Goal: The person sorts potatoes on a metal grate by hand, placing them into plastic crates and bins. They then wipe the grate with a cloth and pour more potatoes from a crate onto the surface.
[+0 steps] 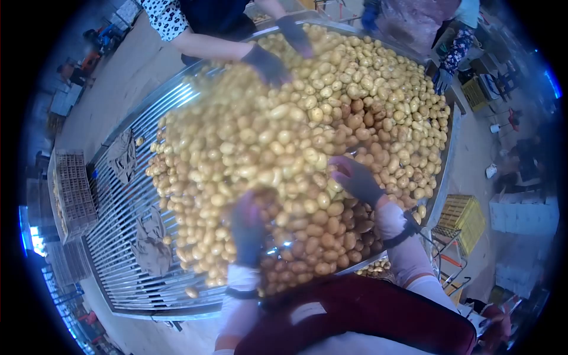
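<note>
A big heap of yellow potatoes (266, 154) lies on a slatted metal sorting table (112, 236). My left hand (247, 228), in a dark glove with pinkish fingertips, reaches into the near side of the heap. Motion smears its fingers, and I cannot make out a grip. Further right, my right hand (360, 182) wears a similar glove and rests against the potatoes. Its fingers are bent but apart, with no potato visibly held. Just beyond it, the potatoes look browner and dip into a hollow.
Across the table a co-worker's gloved hands (269, 65) touch the potatoes. Another person's gloved hand (442, 80) is at the far right edge. Cloth rags (152, 244) lie on the slats. Crates stand at both sides, a brown one (75, 192) left and a yellow one (461, 222) right.
</note>
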Tool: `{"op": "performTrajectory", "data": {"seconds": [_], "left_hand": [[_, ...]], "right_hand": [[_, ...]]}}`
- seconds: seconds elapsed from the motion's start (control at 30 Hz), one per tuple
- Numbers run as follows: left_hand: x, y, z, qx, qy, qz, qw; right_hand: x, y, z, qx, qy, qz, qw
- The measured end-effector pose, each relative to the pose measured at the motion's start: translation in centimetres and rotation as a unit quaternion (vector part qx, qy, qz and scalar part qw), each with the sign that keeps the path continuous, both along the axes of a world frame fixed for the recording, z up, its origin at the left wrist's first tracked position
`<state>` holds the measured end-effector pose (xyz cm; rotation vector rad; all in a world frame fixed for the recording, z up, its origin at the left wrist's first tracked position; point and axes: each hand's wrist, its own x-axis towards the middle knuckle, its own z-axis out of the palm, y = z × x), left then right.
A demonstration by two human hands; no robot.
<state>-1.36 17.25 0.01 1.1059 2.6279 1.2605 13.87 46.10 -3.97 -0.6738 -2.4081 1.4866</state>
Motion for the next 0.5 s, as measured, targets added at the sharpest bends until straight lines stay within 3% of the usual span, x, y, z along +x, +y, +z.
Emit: {"op": "performTrajectory", "data": {"seconds": [0.03, 0.1, 0.13, 0.27, 0.4, 0.43, 0.5], "left_hand": [[-0.7, -1.7, -0.2, 0.003, 0.035, 0.022, 0.999], [-1.8, -4.9, -1.7, 0.121, -0.166, 0.159, 0.966], [-2.3, -6.8, -1.5, 0.067, -0.154, 0.168, 0.971], [-3.5, -11.6, -3.3, 0.16, -0.178, 0.255, 0.937], [-2.8, -12.6, -5.6, 0.113, -0.171, 0.188, 0.96], [-2.0, -10.7, -3.1, -0.023, 0.008, 0.062, 0.998], [-0.2, -8.5, -4.2, -0.021, -0.134, 0.038, 0.99]], "right_hand": [[-0.1, -0.2, 0.4, 0.045, -0.011, 0.051, 0.998], [-0.6, -1.1, 0.5, 0.131, -0.027, 0.148, 0.98], [-1.0, -2.2, 0.3, 0.148, -0.068, 0.133, 0.978], [-3.7, -4.3, 0.4, 0.161, -0.175, 0.143, 0.961], [-4.8, -5.6, 1.9, 0.177, -0.262, 0.171, 0.933], [-4.8, -5.7, 2.3, 0.187, -0.288, 0.171, 0.924], [-4.4, -6.8, 2.7, 0.178, -0.271, 0.148, 0.934]]}}
